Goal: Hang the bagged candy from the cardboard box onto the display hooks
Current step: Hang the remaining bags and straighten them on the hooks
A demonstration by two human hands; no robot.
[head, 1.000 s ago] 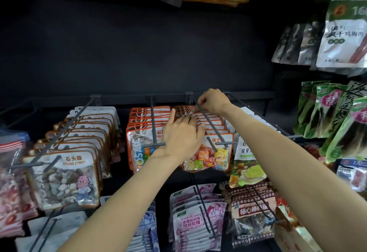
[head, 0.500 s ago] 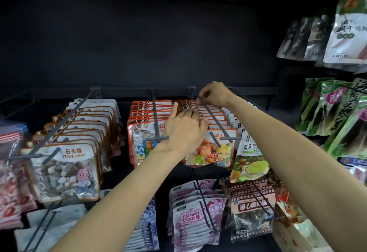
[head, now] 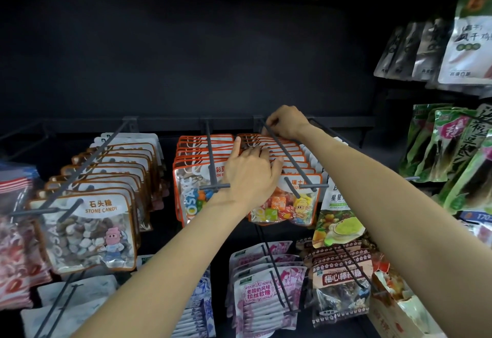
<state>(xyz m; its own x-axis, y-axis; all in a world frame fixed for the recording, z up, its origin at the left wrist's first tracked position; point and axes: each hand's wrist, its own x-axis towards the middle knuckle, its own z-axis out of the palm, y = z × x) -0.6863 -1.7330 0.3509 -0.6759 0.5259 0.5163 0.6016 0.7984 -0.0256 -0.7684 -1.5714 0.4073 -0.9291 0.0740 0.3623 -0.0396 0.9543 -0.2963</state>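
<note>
A row of orange-rimmed candy bags (head: 290,204) hangs on a dark display hook (head: 292,159) in the middle of the rack. My left hand (head: 251,175) lies on the tops of these bags, fingers spread and pressing on them. My right hand (head: 286,122) is at the back end of the same hook, near the rail. Its fingers are curled and pinch the top of the rearmost bag there; the pinched part is mostly hidden. The cardboard box (head: 394,313) shows at the bottom right corner with bags inside.
Stone candy bags (head: 87,231) fill the hook to the left, and another orange-rimmed row (head: 191,178) hangs beside my left hand. Pink bags (head: 261,289) and plum bags (head: 340,279) hang below. Green snack packs (head: 452,148) crowd the right side. A dark back panel (head: 186,58) rises behind.
My right hand has moved slightly further back along the hook toward the rail. My left hand has slid a little back over the bag tops.
</note>
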